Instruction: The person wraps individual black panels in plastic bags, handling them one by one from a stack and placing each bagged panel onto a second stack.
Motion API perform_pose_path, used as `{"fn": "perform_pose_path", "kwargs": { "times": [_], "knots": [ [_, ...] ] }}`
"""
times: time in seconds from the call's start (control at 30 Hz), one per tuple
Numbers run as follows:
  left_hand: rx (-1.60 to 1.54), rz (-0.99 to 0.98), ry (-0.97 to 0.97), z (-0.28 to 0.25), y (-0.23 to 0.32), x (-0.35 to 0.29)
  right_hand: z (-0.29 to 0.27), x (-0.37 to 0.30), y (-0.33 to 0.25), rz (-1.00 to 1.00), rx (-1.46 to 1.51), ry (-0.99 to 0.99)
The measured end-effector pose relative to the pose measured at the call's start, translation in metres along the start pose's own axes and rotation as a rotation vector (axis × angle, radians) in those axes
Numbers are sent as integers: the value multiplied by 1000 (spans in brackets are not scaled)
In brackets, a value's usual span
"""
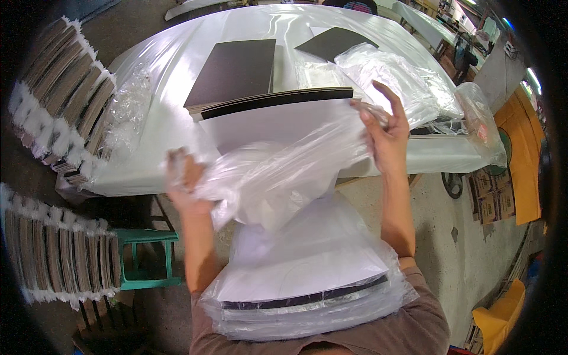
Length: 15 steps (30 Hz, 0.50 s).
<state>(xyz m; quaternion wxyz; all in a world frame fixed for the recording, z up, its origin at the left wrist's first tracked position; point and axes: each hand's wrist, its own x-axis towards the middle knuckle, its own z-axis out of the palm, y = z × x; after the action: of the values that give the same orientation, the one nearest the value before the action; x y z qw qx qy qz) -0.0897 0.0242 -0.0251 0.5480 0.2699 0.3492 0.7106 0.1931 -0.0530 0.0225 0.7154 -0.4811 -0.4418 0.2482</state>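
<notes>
A clear plastic bag (278, 171) stretches, crumpled, between my two hands. My left hand (188, 180), blurred by motion, is closed on the bag's left side. At the bag's upper right edge, my right hand (387, 130) grips the film low between its fingers, with the index finger raised and bent. Behind the film lies a white sheet (260, 127) in front of a stack of black-topped boards (284, 102) at the table's near side. On my lap rests a pile of bagged packs (302, 272) with white faces and dark edges.
A table (171, 65) covered in shiny plastic carries a dark board stack (236, 66), another dark board (334, 42) and heaped clear bags (396, 77). Bundled packs (65, 89) stand at the left, more packs (59, 248) beside a green stool (148, 236). Cartons (494, 198) stand at right.
</notes>
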Motion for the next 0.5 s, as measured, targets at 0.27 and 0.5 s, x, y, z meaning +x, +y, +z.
{"fn": "perform_pose_path", "kwargs": {
  "times": [0.27, 0.5],
  "knots": [
    [1237, 556, 569, -195, 107, 86, -36, -27, 20, 132, -150, -120],
    [437, 208, -516, 47, 33, -28, 9, -33, 26, -121, -139, -351]
  ]
}}
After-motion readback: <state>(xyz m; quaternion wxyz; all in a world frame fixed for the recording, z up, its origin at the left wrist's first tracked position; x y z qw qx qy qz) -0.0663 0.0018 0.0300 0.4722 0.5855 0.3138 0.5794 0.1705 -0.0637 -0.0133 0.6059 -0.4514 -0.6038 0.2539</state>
